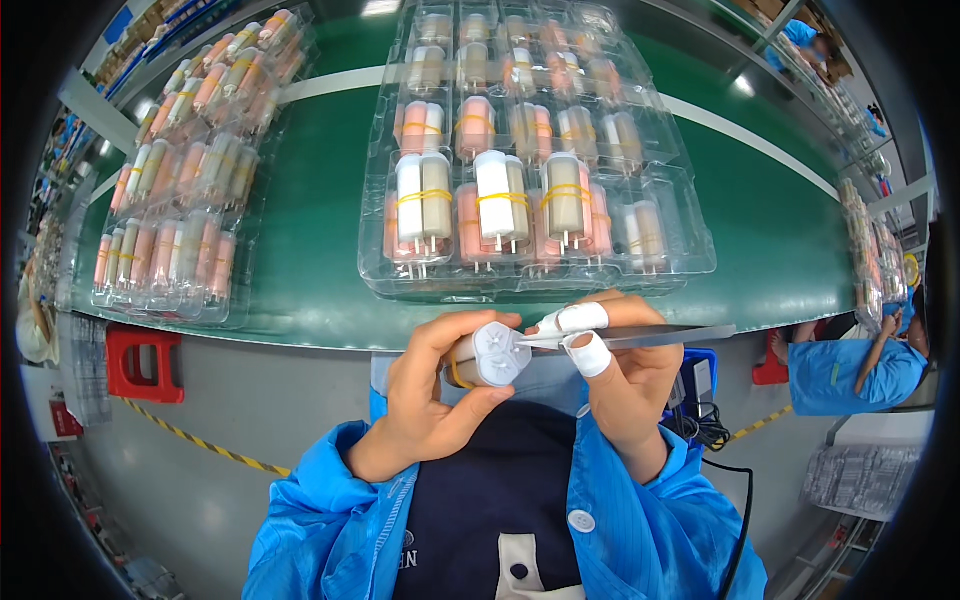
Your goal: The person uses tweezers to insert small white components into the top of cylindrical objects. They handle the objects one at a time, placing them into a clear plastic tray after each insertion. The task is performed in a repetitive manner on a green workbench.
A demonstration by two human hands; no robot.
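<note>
My left hand [422,385] grips a banded bundle of cylinders [502,355], its pale, rounded ends turned up toward me. Part of a yellow rubber band shows beside my palm. In my right hand [635,375] are metal tweezers [690,336], pinched between thumb and fingers that wear white wraps. The tweezers' tips reach the end face of the bundle; whether they grasp anything there is too small to tell. Just beyond my hands, clear plastic trays [375,268] hold similar white, pink and grey-beige cylinders, bundled with yellow bands and with small pins at their lower ends.
More loaded clear trays [240,300] stand on the green table [320,190] at the left. Below the table's edge are a red stool [145,362] and a blue bin [700,375] with black cable. A co-worker in blue [860,375] sits at the far right.
</note>
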